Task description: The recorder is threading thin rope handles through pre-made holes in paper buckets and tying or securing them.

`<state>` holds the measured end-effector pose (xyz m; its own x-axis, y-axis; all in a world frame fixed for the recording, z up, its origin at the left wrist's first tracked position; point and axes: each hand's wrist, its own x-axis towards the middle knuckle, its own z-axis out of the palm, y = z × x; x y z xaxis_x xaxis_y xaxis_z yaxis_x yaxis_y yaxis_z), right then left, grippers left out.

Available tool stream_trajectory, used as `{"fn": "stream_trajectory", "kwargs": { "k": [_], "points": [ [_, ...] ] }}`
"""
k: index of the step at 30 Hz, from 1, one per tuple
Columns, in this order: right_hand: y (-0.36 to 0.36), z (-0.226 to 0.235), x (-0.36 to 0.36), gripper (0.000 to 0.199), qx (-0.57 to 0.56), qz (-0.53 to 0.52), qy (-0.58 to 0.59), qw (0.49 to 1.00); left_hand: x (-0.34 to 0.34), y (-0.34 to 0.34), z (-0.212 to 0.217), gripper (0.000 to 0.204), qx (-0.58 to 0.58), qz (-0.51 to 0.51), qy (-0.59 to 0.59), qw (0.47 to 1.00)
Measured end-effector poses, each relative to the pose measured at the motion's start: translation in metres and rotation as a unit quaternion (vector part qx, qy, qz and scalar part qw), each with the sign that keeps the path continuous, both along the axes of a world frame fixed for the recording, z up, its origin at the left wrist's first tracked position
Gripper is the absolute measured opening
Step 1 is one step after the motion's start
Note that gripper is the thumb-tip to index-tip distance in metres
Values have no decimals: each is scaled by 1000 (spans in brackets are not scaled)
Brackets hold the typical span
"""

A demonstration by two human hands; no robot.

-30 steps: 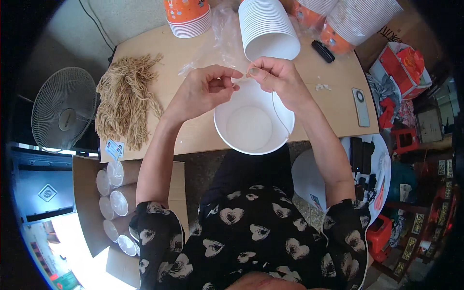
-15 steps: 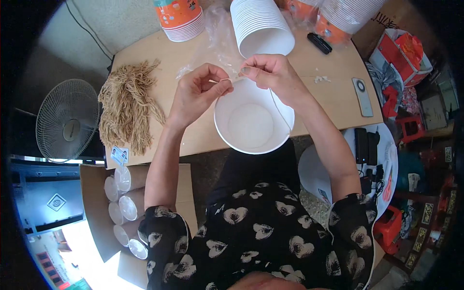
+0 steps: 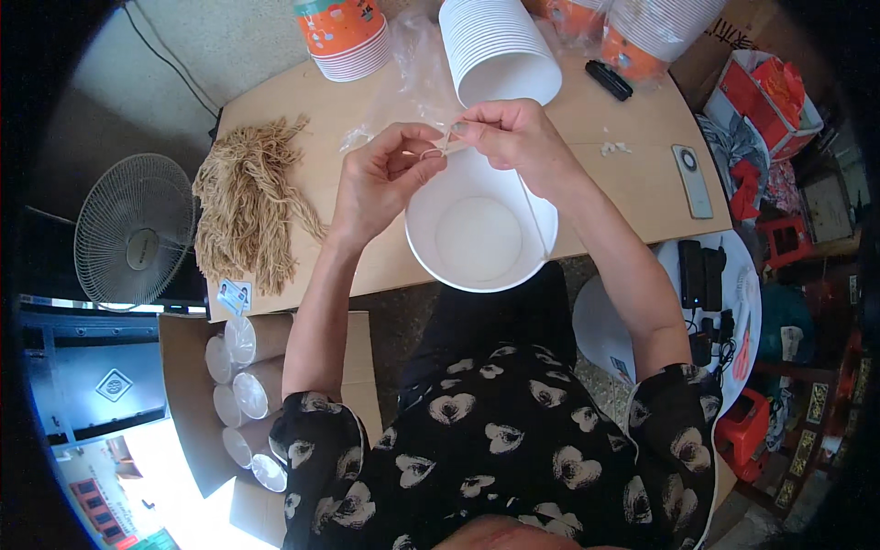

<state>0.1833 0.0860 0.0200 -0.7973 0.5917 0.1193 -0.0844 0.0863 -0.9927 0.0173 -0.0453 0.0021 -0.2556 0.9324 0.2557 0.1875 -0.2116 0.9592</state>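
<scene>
A white paper bucket (image 3: 477,240) sits at the table's near edge in front of me, its open mouth toward me. A thin tan cord (image 3: 534,223) crosses the right side of its mouth and runs up to my right hand. At the far rim my left hand (image 3: 390,181) pinches the cord, which makes a small loop by its fingertips. My right hand (image 3: 516,139) is closed on the cord just beside it, thumb against fingers. A bundle of tan cords (image 3: 246,206) lies on the table left of my left forearm.
Behind the bucket lie a stack of white buckets (image 3: 500,50) and a clear plastic bag (image 3: 417,78). Orange buckets (image 3: 344,37) stand at the back. A black object (image 3: 609,81), white scraps (image 3: 616,148) and a phone (image 3: 691,181) lie right. A carton (image 3: 188,394) holds wrapped stacks, lower left.
My fingers have shifted a little at the far rim, and the cord now shows a small loop at my left fingertips. The cord across the bucket's mouth looks straighter.
</scene>
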Motion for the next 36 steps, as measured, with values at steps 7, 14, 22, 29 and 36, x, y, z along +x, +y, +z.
{"fn": "stream_trajectory", "kwargs": {
  "k": [7, 14, 22, 29, 36],
  "points": [
    [-5, 0, -10, 14, -44, -25, -38, 998, 3, 2, -10, 32, 62, 8, 44, 997],
    [-16, 3, -15, 12, -2, -51, -60, 997, 5, 5, -20, 33, 89, 32, 37, 995],
    [-17, -1, -20, 14, 24, -58, -73, 995, 10, 3, -23, 29, 84, 109, 74, 988],
    [-19, -4, -14, 16, 31, -64, -76, 995, 8, 3, -16, 14, 35, 90, -28, 995],
    [-13, -1, -11, 18, 21, -28, -75, 997, -10, 5, -9, 15, -23, 14, -60, 998]
  ]
}}
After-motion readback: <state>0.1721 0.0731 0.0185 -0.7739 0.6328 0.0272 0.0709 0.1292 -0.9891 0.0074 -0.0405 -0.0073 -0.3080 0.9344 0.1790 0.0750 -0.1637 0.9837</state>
